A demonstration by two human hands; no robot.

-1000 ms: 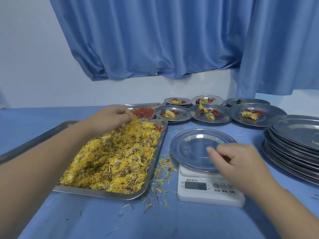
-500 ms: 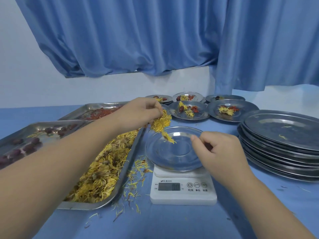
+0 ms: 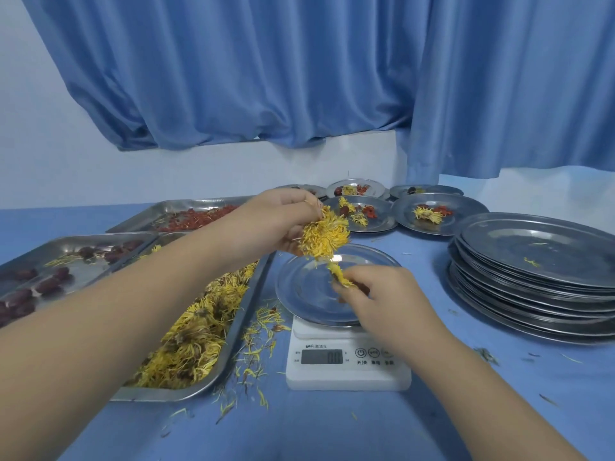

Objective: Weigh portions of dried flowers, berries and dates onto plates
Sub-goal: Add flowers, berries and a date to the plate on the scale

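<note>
1. Head view: your left hand curls its fingers round a fluffy clump of yellow dried flowers, held above the far rim of the round steel plate on the white scale.
2. Your right hand pinches a small stringy tuft just under that clump.
3. The rectangular flower tray edges up beside the scale, with loose petals in the gap.
4. The stack of shiny plates stands well to the right, and blue tabletop shows between.
</note>
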